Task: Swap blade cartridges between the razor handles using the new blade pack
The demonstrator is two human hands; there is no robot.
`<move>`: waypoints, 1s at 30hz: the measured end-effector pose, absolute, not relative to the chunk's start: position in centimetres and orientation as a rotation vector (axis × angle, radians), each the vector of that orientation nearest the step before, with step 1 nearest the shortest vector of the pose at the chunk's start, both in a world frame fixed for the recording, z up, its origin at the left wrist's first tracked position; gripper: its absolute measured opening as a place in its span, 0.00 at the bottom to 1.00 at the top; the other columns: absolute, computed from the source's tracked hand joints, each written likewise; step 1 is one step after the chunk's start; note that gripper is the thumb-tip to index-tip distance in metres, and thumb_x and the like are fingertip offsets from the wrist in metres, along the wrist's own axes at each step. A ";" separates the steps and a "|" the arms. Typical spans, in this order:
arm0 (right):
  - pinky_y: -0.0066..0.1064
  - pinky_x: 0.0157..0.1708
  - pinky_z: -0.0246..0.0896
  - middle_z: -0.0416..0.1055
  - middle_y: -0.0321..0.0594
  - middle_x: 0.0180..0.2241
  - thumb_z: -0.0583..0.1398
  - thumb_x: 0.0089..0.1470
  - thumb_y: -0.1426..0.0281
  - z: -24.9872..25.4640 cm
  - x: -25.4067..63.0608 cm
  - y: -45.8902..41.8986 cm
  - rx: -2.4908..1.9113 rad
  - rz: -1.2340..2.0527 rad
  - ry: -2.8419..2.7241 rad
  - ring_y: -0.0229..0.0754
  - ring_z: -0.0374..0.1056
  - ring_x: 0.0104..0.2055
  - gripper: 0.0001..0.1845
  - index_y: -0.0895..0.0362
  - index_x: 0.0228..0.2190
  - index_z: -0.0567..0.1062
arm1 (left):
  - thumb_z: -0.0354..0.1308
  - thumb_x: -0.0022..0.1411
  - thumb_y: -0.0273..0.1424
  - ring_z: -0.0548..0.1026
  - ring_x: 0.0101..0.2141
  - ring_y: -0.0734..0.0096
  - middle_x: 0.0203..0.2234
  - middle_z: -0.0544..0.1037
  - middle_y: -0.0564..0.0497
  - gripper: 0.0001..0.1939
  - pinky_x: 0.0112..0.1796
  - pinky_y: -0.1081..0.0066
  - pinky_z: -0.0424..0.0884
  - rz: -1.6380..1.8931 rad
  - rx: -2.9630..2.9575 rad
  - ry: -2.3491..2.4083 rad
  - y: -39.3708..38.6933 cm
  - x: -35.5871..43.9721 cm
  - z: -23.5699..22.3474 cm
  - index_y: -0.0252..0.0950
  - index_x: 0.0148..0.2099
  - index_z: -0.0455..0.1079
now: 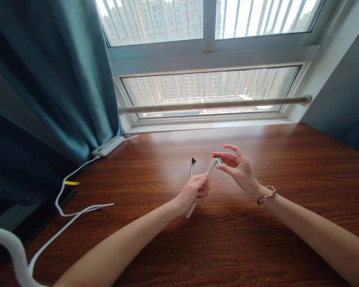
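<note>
My left hand (pixel 194 191) is closed around a slim off-white tool (pixel 212 165), whose long handle slants up to the right. Short teeth or ridges line its upper end; whether it is a razor or a comb-like tool I cannot tell. At that end my right hand (pixel 237 167) pinches a small green piece (pixel 219 161) with a dark edge between thumb and fingers, its other fingers raised. The piece touches or sits right beside the tool's head. Behind my left hand, a thin grey-handled item (pixel 192 169) with a dark, ragged tip lies on the table.
A brown wood-grain table (pixel 302 175) stretches to the window. At the left, a white power strip or adapter (pixel 109 146) with a white cable (pixel 61 195) and yellow tag (pixel 71 183) lies by the blue curtain (pixel 77 79). A horizontal rail (pixel 215 105) crosses the window.
</note>
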State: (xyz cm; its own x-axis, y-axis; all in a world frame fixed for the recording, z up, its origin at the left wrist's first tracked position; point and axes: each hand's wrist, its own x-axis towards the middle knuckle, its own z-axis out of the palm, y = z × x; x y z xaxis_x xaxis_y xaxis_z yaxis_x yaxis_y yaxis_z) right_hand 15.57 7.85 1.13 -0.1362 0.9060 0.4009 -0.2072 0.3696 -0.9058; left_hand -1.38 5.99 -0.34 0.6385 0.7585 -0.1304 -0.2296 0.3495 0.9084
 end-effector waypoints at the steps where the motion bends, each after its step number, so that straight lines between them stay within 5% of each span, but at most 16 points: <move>1: 0.42 0.46 0.60 0.70 0.40 0.41 0.65 0.40 0.72 1.1 15.6 7.9 -0.698 1.105 -1.364 0.44 0.65 0.45 0.29 0.50 0.43 0.59 | 0.44 0.59 0.40 0.44 0.10 0.84 0.09 0.48 0.61 0.19 0.10 0.80 0.39 0.699 1.023 0.617 6.0 -1.4 -0.4 0.35 0.21 0.51; 13: 0.39 0.46 0.61 0.64 0.41 0.44 0.68 0.34 0.74 -0.2 15.6 9.0 -0.588 1.044 -1.482 0.42 0.66 0.43 0.40 0.49 0.47 0.55 | 0.44 0.60 0.40 0.45 0.10 0.84 0.09 0.47 0.61 0.18 0.11 0.80 0.39 0.735 1.025 0.616 6.1 -1.5 -0.4 0.35 0.21 0.51; 30: 0.43 0.47 0.61 0.70 0.42 0.40 0.67 0.36 0.69 -0.5 15.9 9.0 -0.669 0.976 -1.511 0.44 0.67 0.43 0.40 0.51 0.49 0.54 | 0.44 0.60 0.39 0.45 0.10 0.84 0.09 0.48 0.61 0.18 0.11 0.80 0.39 0.723 1.023 0.572 6.0 -1.4 -0.4 0.35 0.22 0.52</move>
